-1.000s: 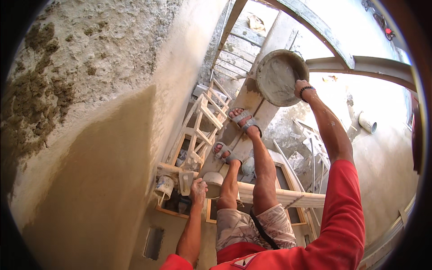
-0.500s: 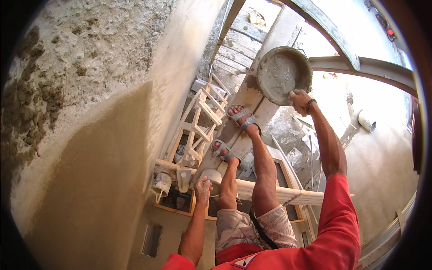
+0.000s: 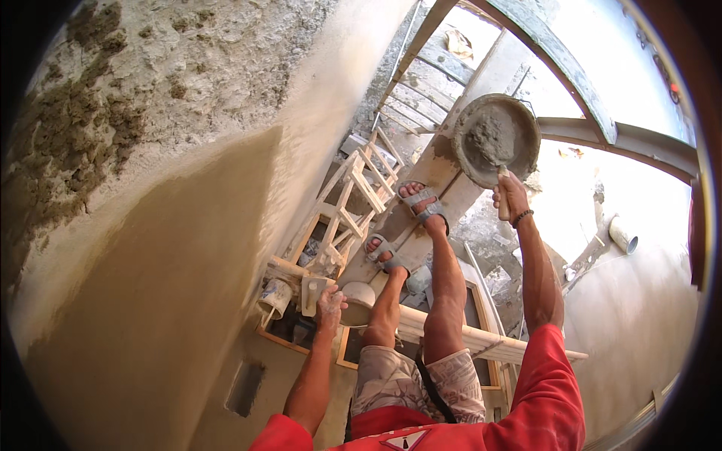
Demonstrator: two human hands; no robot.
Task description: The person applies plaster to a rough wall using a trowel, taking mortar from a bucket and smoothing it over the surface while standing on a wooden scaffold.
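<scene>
I stand in sandals on a slanted plank [image 3: 421,188], looking down. My right hand [image 3: 511,197] grips the handle of a trowel [image 3: 499,180]. Its blade is dug into wet grey mortar inside a round metal pan [image 3: 496,139] that sits at the plank's far end. My left hand [image 3: 329,304] hangs low beside my left knee. Its fingers are closed on the edge of a pale round object [image 3: 358,302] next to a wooden trestle [image 3: 346,203].
A freshly plastered wall [image 3: 173,286] fills the left side, with rough mortar patches [image 3: 68,128] higher up. Below are wooden beams [image 3: 481,342], a small white bucket [image 3: 275,295], a white pipe end [image 3: 623,234] and rubble on the ground.
My right hand has shifted from the pan's right rim to its near edge, and the trowel now sits in the mortar. My left hand has barely moved.
</scene>
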